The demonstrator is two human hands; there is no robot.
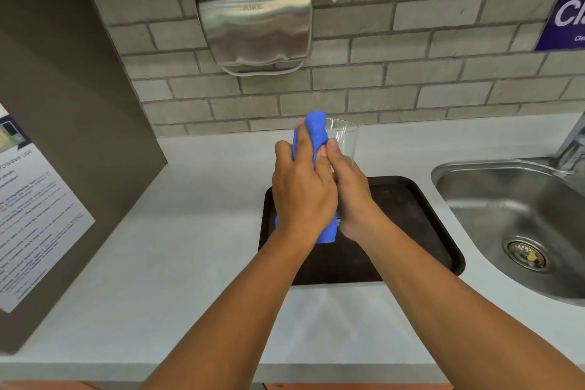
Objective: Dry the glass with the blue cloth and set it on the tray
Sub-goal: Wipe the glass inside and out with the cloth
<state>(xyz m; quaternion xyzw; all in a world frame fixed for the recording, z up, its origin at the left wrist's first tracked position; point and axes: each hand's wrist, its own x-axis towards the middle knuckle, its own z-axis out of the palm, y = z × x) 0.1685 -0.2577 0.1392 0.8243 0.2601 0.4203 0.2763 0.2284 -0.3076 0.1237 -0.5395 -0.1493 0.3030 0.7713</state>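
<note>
We hold the glass (343,142) in the air above the far edge of the tray (421,218), clear of the counter (190,263). Our right hand (351,196) is closed around the lower wall of the glass, thumb laid up its near side. Our left hand (300,190) is closed around the blue cloth (315,128), pressing it against the glass at its 9 o'clock side; a bunched end of the cloth rises beside the rim, and a loose tail hangs below the left palm. We cannot tell whether any cloth reaches inside the glass. We judge the drying step to be in progress: cloth and glass are in contact, and the placing step is not yet done. The tray lies dark and flat under both hands, with nothing visible on its exposed surface. The sink (512,199) sits at 3 o'clock from the tray, and a wall-mounted hand dryer (253,22) hangs at 12 o'clock. What remains, in our estimate: finish wiping, separate cloth from glass, then lower the glass upright onto the tray.
</note>
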